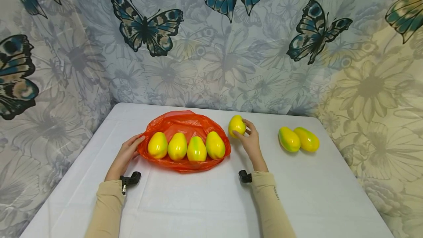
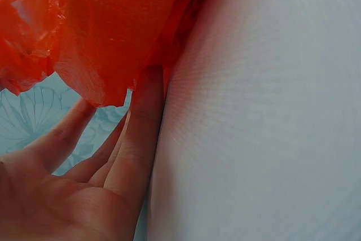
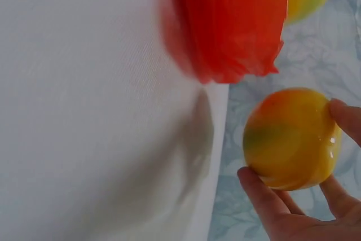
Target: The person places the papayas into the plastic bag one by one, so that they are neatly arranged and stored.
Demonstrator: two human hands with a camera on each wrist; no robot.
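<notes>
A red plastic bag [image 1: 185, 118] lies spread with its mouth gaping, and several glossy yellow-green mangoes [image 1: 178, 146] sit in a row inside it. At the bag's left rim, my left hand [image 1: 128, 152] grips the thin plastic; in the left wrist view, fingers [image 2: 144, 111] reach under the bag beside the tabletop. Just right of the bag, my right hand [image 1: 250, 140] holds one mango [image 1: 237, 126] between thumb and fingertips. The right wrist view shows that held mango [image 3: 290, 139] raised above the table, apart from the bag [image 3: 231, 26].
Two more mangoes, a greener one [image 1: 289, 139] and a yellower one [image 1: 307, 139], lie side by side at the table's right. The white-covered table [image 1: 185, 205] ends at a butterfly-patterned cloth backdrop [image 1: 228, 65]. Each wrist wears a small black camera mount [image 1: 131, 178].
</notes>
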